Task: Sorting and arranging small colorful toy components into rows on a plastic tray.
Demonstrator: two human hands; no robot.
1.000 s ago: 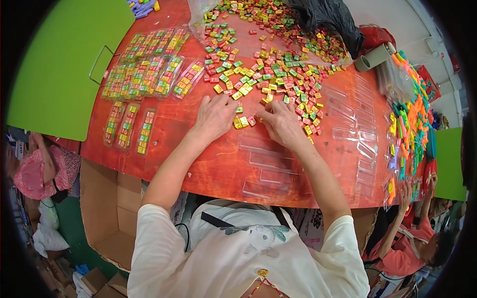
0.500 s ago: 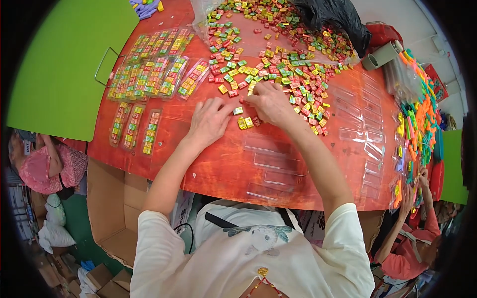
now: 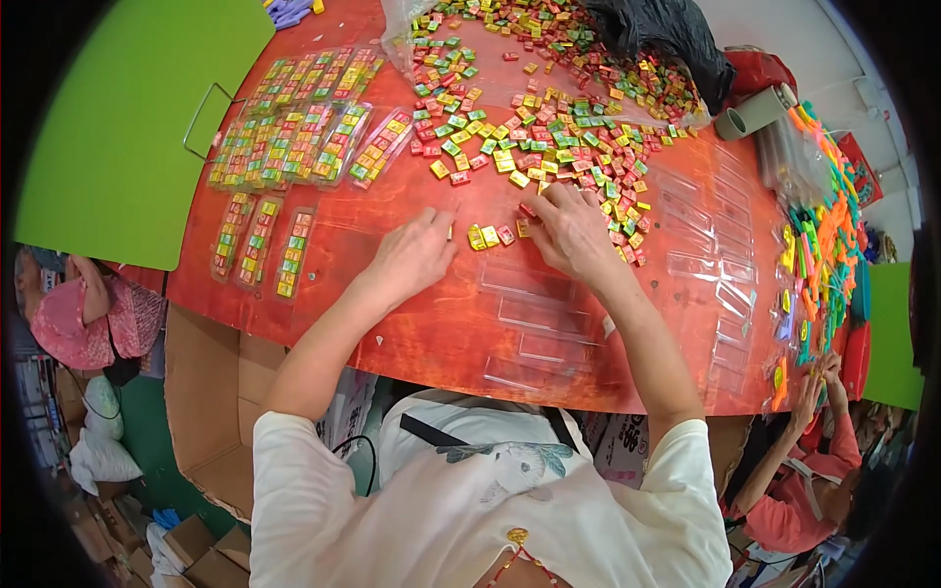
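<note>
Between my hands, a short row of small box-shaped pieces (image 3: 490, 236), yellow and red, lies on the red table (image 3: 412, 328). My left hand (image 3: 414, 251) is left of the row, fingers pressed together, with the edge of one small piece (image 3: 450, 233) showing at the tips. At the row's right end my right hand (image 3: 573, 233) has its fingers closed around a red piece (image 3: 527, 210), partly hidden by them. A yellow piece (image 3: 522, 228) sits just under those fingertips. Empty clear plastic trays (image 3: 544, 314) lie nearer me.
Loose red, yellow and green pieces (image 3: 578, 137) spread across the far side, beside a black bag (image 3: 662, 39). Filled trays (image 3: 294, 147) stand in rows at left. More clear trays (image 3: 730, 255) lie at right, where a co-worker's hands (image 3: 809, 397) handle colourful items.
Both hands have drawn back toward me and apart. The right has left the pile's edge with a red piece, and the left has shifted slightly left. Another piece now lies in the row.
</note>
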